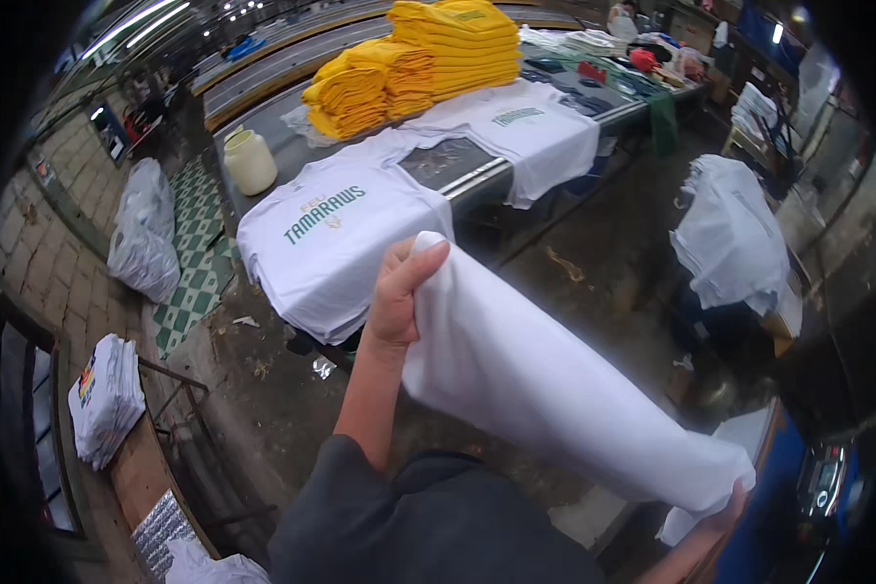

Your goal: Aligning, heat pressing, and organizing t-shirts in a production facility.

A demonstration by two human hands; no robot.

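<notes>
A white cloth (545, 360), plain and smooth, is stretched slantwise in front of me. My left hand (399, 292) grips its upper corner, thumb pressed on top. At the lower right my right hand (733, 508) holds the other end, its fingers partly hidden by the fabric. Just beyond my left hand, a white T-shirt (370, 248) with green lettering lies over the table's near edge. Farther right, a second white printed T-shirt (545, 146) hangs partly over the same edge.
Folded yellow shirts (457, 63) are piled on the long table (448, 167), near a cream jar (250, 162). White garments (730, 234) stand stacked at right. A stuffed plastic bag (144, 238) and a pile of printed white shirts (105, 404) are at left.
</notes>
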